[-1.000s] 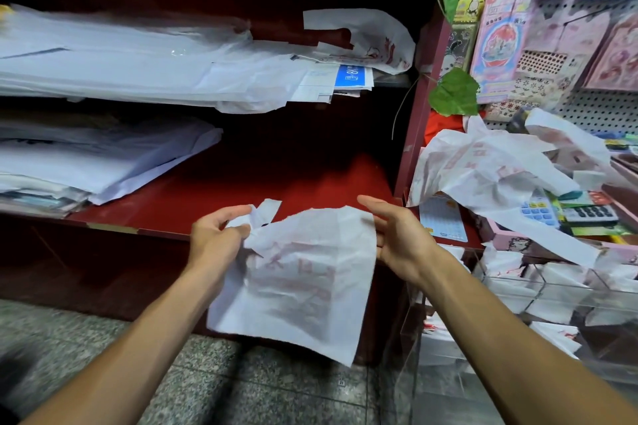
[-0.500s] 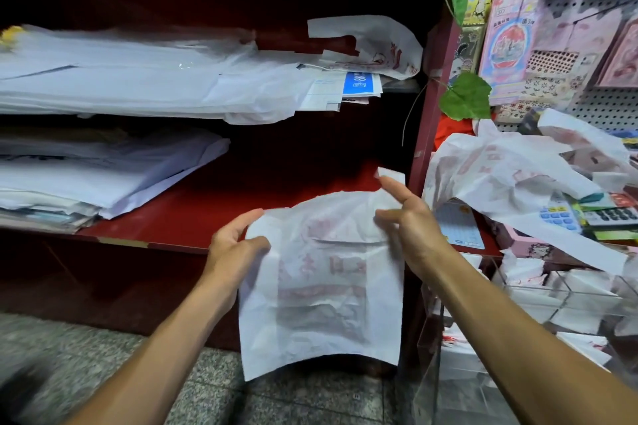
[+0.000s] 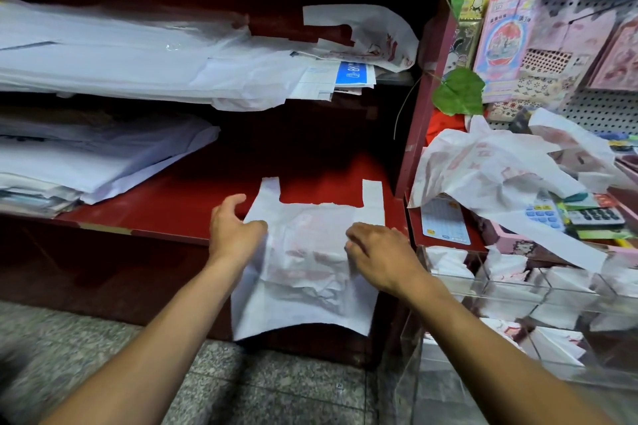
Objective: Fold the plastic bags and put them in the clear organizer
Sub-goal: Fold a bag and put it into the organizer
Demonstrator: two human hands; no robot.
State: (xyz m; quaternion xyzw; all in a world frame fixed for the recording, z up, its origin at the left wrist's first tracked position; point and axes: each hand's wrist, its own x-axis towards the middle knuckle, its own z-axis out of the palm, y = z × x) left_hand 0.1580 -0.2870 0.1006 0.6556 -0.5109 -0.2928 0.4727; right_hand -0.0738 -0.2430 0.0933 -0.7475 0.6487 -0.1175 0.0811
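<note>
The plastic bag (image 3: pixel 303 266) is spread flat at lower centre of the frame, its two handles lying on the red shelf (image 3: pixel 165 214) and its bottom half hanging over the shelf's front edge. It is judged to be very light, thin, limp and slick: creases will not be kept unless pressed, and the overhanging part could slide off. The best hold is judged to be at the side edges or the handle loops, with a flat palm used to pin it.

The left hand (image 3: pixel 234 231) is laid on the bag's left edge, fingers loosely curled and thumb raised; whether the edge is pinched cannot be told. The right hand (image 3: pixel 376 252) is pressed on the bag's right side with its fingers bent downward; a pinch cannot be confirmed there either.

Faint red printing is seen through the bag, but it cannot be read.

At lower right the clear organizer (image 3: pixel 511 290) is seen, folded bags already in its compartments. Above it a heap of loose bags (image 3: pixel 483 169) is draped over a calculator (image 3: pixel 542 214). On the blue label (image 3: pixel 355 72) at upper centre the digits are too blurred to be read with certainty
</note>
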